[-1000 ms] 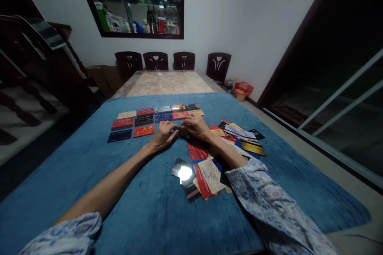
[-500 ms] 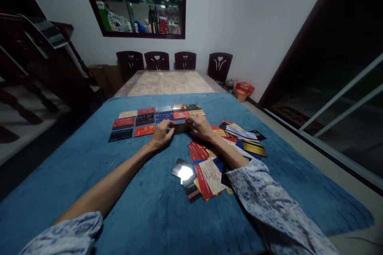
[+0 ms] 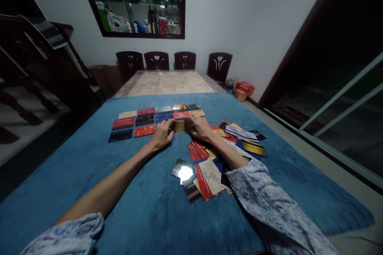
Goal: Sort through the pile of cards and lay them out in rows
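Observation:
A gold card [image 3: 180, 126] is held at its two short ends between my hands, just in front of the rows of laid-out cards. My left hand [image 3: 162, 132] pinches its left end; my right hand [image 3: 200, 127] grips the right end. Left of it lie an orange-red card [image 3: 144, 130] and a dark navy card [image 3: 120, 135]. Behind, a red card [image 3: 181, 115], a blue card [image 3: 164, 117], a black card [image 3: 145, 120] and several others sit edge to edge in rows. A loose pile of cards, with a red-and-cream card [image 3: 212, 177] on top, spreads under and beside my right forearm.
A blue cloth [image 3: 134, 199] covers the near part of the table; its stone-patterned top [image 3: 170, 83] shows at the far end. Dark wooden chairs [image 3: 156, 61] stand behind it. A black-striped gold card [image 3: 254, 148] lies at the right of the pile.
The gold card has tilted, so its face now shows more plainly between my hands. Both hands have barely shifted, and the other cards lie as before.

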### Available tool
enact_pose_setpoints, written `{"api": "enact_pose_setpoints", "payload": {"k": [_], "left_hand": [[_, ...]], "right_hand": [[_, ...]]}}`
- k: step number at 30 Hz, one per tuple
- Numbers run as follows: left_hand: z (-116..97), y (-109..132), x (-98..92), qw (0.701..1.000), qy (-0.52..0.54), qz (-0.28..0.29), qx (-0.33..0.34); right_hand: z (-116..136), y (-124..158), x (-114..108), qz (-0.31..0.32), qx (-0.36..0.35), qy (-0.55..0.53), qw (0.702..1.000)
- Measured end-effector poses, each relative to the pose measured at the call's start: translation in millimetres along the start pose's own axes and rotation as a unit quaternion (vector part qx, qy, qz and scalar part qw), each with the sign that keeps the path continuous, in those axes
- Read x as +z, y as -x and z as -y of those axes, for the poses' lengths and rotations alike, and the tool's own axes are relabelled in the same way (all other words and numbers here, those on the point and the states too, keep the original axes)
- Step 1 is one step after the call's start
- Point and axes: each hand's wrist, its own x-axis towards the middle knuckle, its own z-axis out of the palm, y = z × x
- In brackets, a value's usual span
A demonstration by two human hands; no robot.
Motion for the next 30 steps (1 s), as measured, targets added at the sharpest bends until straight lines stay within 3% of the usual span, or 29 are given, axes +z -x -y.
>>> {"api": "enact_pose_setpoints", "payload": {"k": [22, 30], "left_hand": [[8.3, -0.6, 5.2, 1.000, -0.006, 0.023, -0.008], [4.1, -1.8, 2.9, 0.997, -0.025, 0.056, -0.040]], "right_hand": [[-6.3, -3.7, 5.9, 0.034, 0.011, 0.006, 0.999], [-6.1, -4.3, -3.5, 0.076, 0.000, -0.003, 0.997]]}}
